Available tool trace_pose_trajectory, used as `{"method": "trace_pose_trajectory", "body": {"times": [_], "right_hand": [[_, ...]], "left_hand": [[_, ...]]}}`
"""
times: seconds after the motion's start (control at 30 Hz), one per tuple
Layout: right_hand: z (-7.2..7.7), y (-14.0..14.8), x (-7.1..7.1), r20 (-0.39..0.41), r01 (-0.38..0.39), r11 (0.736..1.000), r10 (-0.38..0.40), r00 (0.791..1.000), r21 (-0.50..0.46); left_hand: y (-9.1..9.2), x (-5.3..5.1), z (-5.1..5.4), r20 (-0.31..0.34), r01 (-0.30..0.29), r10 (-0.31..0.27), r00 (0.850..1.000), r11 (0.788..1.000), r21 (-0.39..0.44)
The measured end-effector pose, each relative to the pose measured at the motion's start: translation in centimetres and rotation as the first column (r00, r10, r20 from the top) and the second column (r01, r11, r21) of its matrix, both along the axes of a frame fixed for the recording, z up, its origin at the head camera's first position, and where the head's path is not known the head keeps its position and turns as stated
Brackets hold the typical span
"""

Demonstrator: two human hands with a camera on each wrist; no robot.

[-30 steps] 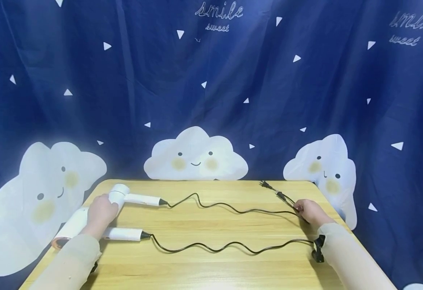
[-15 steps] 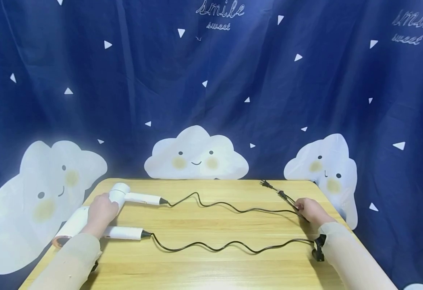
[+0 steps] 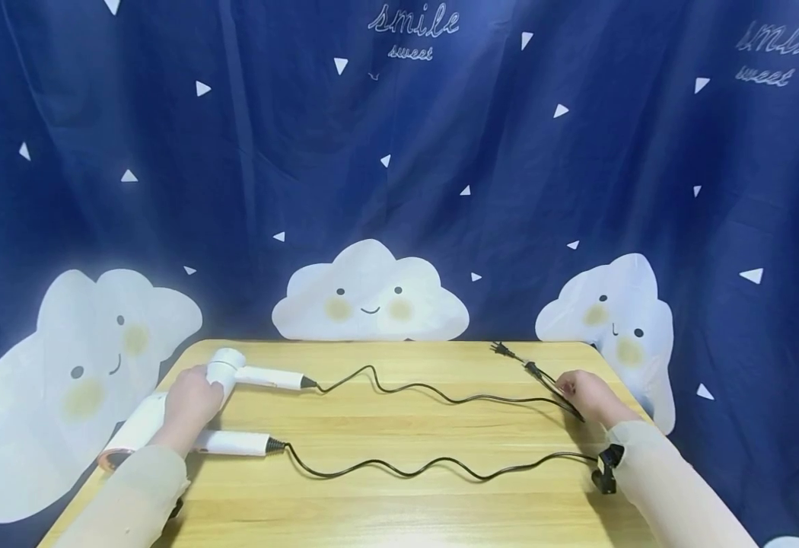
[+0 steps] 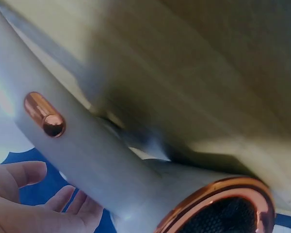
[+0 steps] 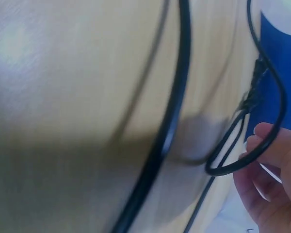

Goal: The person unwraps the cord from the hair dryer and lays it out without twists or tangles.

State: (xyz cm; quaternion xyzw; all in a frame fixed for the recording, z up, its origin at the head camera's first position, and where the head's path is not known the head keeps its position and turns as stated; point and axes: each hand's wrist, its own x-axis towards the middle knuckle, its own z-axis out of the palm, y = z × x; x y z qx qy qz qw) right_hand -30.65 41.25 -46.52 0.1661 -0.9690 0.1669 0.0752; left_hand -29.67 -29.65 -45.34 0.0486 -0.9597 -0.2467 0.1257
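Note:
Two white hair dryers lie on the table's left side in the head view. My left hand [image 3: 192, 396] is at the body of the far hair dryer [image 3: 272, 377]; in the left wrist view its thumb and fingers stand apart, contact partly hidden. The near hair dryer [image 3: 235, 441], copper-rimmed, lies below that hand and fills the left wrist view. Both black cords run right in waves. My right hand [image 3: 591, 399] is beside the far dryer's looped cord [image 3: 550, 387], fingers relaxed. In the right wrist view, the cord [image 5: 280, 97] passes in front of the thumb.
A black plug [image 3: 501, 349] lies near the back edge of the wooden table [image 3: 399, 502]. The near cord [image 3: 406, 473] passes toward my right wrist, where a black camera [image 3: 606, 468] is worn. A blue curtain [image 3: 399, 137] with cloud prints hangs behind.
My right hand has shifted slightly right, and its fingers have come away from the looped cord. My left hand and both hair dryers stay where they were.

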Motion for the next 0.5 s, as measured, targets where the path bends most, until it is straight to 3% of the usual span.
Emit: {"method": "trace_pose_trajectory", "body": {"times": [0.3,0.5], "right_hand": [[1.5,-0.8,0.5,-0.030,-0.028,0.999,0.030,0.999,0.041],[2.6,-1.6,1.2,-0.025,0.008,0.999,-0.007,1.000,0.047]], "left_hand": [[1.0,0.7,0.7,-0.057,0.059,-0.059,0.997,0.998,-0.007],[2.5,1.4,1.6,-0.074,0.116,-0.118,0.990,0.993,-0.022]]}}
